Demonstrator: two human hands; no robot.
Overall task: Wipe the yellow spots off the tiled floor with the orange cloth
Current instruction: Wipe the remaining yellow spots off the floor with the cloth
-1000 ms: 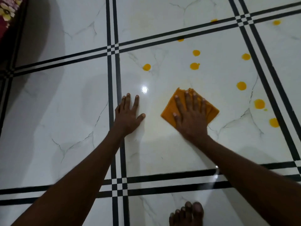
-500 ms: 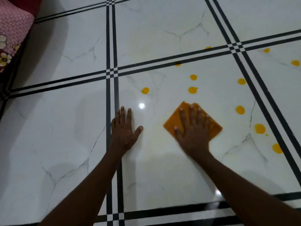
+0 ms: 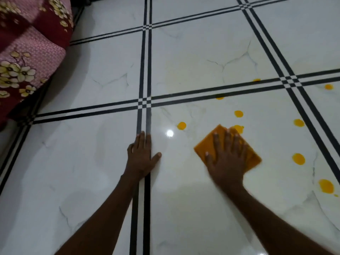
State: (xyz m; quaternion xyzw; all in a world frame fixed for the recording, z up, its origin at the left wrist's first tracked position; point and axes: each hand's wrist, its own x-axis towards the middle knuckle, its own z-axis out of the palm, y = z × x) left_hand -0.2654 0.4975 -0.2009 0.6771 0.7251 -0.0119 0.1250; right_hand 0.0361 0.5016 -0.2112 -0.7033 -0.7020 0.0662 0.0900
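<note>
Both hands are down flat on the tiled floor [image 3: 184, 208]. From the head view, the left hand [image 3: 141, 159] lies palm down with its fingers straight and close together, thumb out to the side, holding nothing; it sits across the double black line [image 3: 145, 115] between 2 tiles. The right hand [image 3: 227, 159] is spread wide, fingers straight, pressing the orange cloth [image 3: 207, 144] against the floor. That cloth lies flat under the palm, its corners poking out past the fingertips and to the outer side of the hand.

Just beyond the right fingertips, 1 yellow spot [image 3: 238, 128] touches the far edge of the cloth. Another spot [image 3: 181, 125] lies between the 2 hands, a little ahead of them, beside a bright glint of light [image 3: 169, 133]. Further spots [image 3: 298, 158] are scattered off to the right of the right hand and farther ahead of it, some near the crossing black lines.

Well away to the left of the left hand, a floral maroon and pink bedcover [image 3: 27, 52] hangs down to the floor.
</note>
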